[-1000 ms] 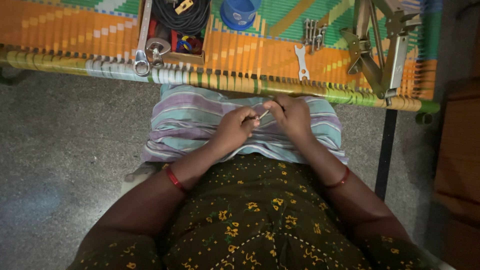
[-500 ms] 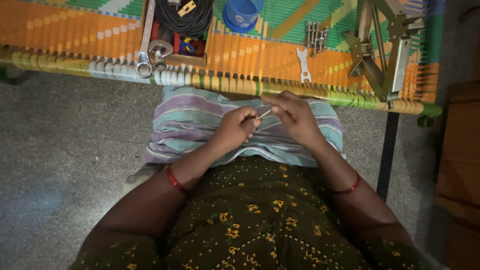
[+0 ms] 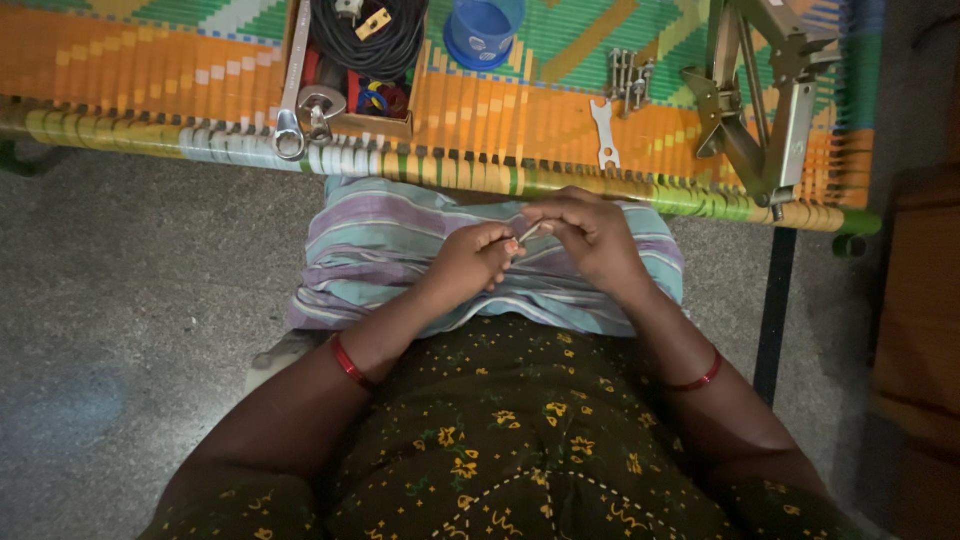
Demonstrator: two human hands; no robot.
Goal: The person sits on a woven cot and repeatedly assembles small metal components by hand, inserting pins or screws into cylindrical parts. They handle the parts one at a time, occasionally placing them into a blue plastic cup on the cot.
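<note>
My left hand (image 3: 472, 262) and my right hand (image 3: 590, 235) meet over a striped cloth (image 3: 390, 245) that lies across my lap. Between their fingertips they pinch a small thin pale piece (image 3: 529, 233); what it is cannot be made out. Both hands have their fingers closed around it. A red bangle sits on each wrist.
A woven cot (image 3: 150, 90) in orange, green and yellow runs across the top. On it lie a wooden box with black cable (image 3: 365, 40), large spanners (image 3: 292, 120), a blue cup (image 3: 484, 28), a small flat spanner (image 3: 605, 135), several bolts (image 3: 628, 72) and a metal jack (image 3: 760, 110). Grey floor lies left.
The view has shifted slightly. My hands stay together on the small piece, with the fingers working a little.
</note>
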